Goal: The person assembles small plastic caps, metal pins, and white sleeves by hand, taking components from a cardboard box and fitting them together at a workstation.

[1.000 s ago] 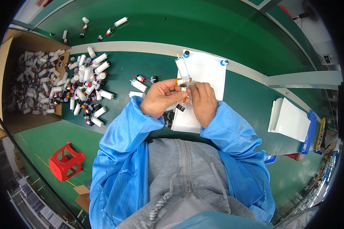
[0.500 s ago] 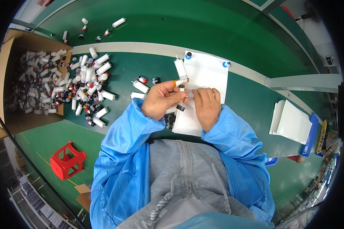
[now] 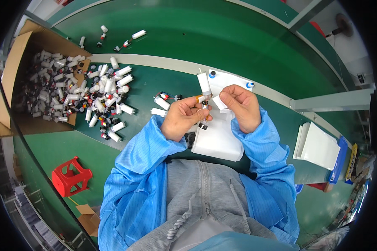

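My left hand (image 3: 178,119) is closed on a small cylindrical part with amber and black sections. A white cylinder (image 3: 204,83) with a thin pin at its far end extends beyond those fingertips, apparently joined to it. My right hand (image 3: 242,108) pinches the edge of a white paper sheet (image 3: 220,140), which is folded up near the fingertips. Two small blue-and-black pieces (image 3: 212,74) rest on the paper's far corners. Left of my left hand lie loose white cylinders (image 3: 162,103) with red and black parts. Black pieces (image 3: 190,139) sit partly hidden by my left wrist.
A heap of white cylinders (image 3: 109,85) with black and red ends spreads from a tipped cardboard box (image 3: 13,83) at left. More pieces (image 3: 138,34) lie on the green surface beyond the pale rail. Right are stacked white sheets (image 3: 318,144); a red stool (image 3: 72,176) stands lower left.
My right hand has risen from lying on the paper and now pinches its lifted, folding edge. My left hand still holds the cylindrical part. The whole view has shifted slightly.
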A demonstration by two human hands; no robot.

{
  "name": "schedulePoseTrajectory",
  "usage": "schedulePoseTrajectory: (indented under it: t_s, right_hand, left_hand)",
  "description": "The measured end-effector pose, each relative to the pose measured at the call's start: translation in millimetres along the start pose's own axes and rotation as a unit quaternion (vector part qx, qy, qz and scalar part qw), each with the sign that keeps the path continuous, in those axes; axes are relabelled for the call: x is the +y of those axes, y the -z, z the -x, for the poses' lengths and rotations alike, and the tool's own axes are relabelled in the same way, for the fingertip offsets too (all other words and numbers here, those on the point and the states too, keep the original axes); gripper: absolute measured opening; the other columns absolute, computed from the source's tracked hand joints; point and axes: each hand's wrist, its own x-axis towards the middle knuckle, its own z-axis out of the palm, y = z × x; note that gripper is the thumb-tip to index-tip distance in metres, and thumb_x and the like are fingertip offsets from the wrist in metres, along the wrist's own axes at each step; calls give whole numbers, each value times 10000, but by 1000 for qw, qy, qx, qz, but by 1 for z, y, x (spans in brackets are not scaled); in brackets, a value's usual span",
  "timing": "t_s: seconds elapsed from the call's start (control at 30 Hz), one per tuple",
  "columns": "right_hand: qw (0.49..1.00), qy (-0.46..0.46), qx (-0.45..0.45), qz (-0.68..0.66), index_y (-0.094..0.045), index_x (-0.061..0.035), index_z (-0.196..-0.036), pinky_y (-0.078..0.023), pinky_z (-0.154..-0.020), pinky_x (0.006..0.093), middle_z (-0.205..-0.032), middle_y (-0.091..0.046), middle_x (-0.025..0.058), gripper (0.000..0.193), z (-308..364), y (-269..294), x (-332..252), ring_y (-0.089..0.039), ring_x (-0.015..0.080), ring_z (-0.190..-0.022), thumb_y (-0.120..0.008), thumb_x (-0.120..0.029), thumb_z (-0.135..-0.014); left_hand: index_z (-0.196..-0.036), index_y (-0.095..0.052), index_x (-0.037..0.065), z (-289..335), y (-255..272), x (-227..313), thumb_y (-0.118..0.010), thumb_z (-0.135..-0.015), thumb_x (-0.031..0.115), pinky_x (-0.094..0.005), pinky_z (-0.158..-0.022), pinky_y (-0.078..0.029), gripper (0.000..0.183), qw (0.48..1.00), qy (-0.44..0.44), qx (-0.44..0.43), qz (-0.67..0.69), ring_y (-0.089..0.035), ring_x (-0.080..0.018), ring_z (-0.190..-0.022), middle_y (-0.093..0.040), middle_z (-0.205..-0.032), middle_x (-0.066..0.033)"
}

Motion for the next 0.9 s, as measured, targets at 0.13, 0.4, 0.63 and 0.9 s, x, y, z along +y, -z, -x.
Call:
schedulePoseTrajectory:
  t_s: [0.13,0.4,0.63,0.9]
  right_hand:
    - [983,-43,-42,-173,-639,6,-985,-412,-647,206,-794,-636,27,152,-8,1,18,-533,66,-706,-646,-131,-918]
    - [978,-94,-13,-186,-651,20,-966,-441,-643,212,-795,-671,52,137,0,-23,28,-578,77,-697,-683,-82,-880]
    - [995,-33,31,-84,-650,19,-921,-497,-650,245,-787,-686,81,107,-3,-28,32,-631,112,-690,-707,-27,-843]
    - [996,-37,-70,-37,-542,4,-962,-526,-753,274,-902,-671,113,235,-8,-2,38,-650,137,-810,-726,-17,-817]
  left_hand:
    - [-1317,-494,-53,1,-4,7,-606,-910,-19,-251,-830,-530,424,999,-53,3,8,-664,-154,-919,-656,-1056,-96]
    - [-1264,-528,-53,1,-6,6,-606,-886,-73,-209,-787,-529,386,996,-78,35,-23,-647,-120,-902,-613,-960,-45]
    - [-1039,-654,-56,4,3,5,-631,-860,-68,-229,-740,-502,180,967,-216,2,-139,-581,-127,-887,-534,-873,-64]
    - [-1083,-680,-16,-21,10,29,-589,-871,-67,-323,-843,-524,236,915,-196,-66,-345,-661,-222,-962,-657,-1142,-166]
